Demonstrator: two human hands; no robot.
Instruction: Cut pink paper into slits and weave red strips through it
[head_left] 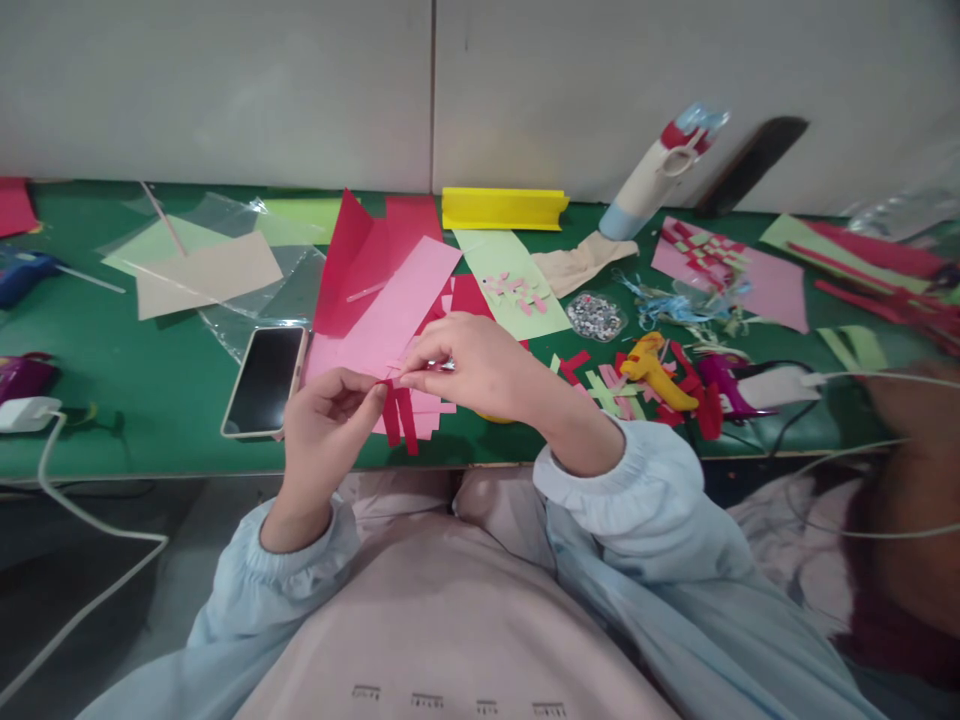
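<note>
Near the table's front edge my left hand (330,425) pinches the top of a red paper strip piece (405,420), whose two legs hang below the fingertips. My right hand (472,365) meets it from the right, thumb and index finger pressed together at the strip's top end; what lies between those fingers is too small to make out. Beneath both hands are pink paper sheets (405,290) and pink strips (427,415). A folded red sheet (349,265) stands behind them. A phone (265,382) lies just left of my left hand.
On the green table (172,440), a yellow glue gun (660,372) lies among cut strips at right, near a dish of googly eyes (595,316). A white bottle (645,185) leans behind. Another person's arm (907,480) is at far right; cables (97,520) hang at left.
</note>
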